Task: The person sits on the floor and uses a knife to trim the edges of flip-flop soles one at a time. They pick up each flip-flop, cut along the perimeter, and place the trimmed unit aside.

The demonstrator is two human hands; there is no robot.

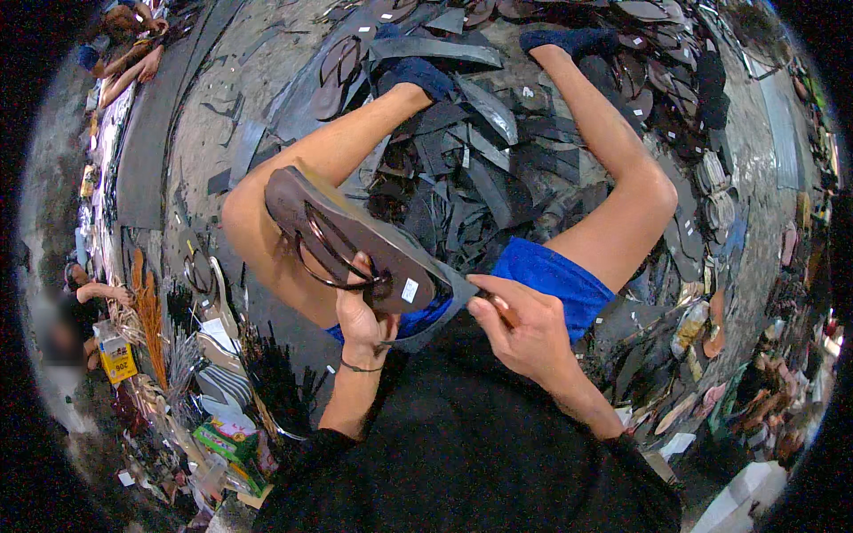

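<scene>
My left hand (362, 315) is closed around a brown flip-flop (391, 244) with a dark glossy strap. It is tilted over my left thigh, its footbed facing up, with a small white sticker near the end closest to me. A grey sheet of sole material (455, 298) sticks out past the edge of that end. Beside this edge, my right hand (529, 333) is closed in a pinch, thumb and forefinger at the grey sheet's corner. What lies within its curled fingers is too hidden to name.
Between my legs lies a heap of dark sole offcuts (493, 178). Many finished-looking flip-flops (644, 80) are spread at the far right. Bundled strips, a yellow box (115, 354) and a green box (227, 440) lie at left. Another person's hand (149, 64) shows at the far left.
</scene>
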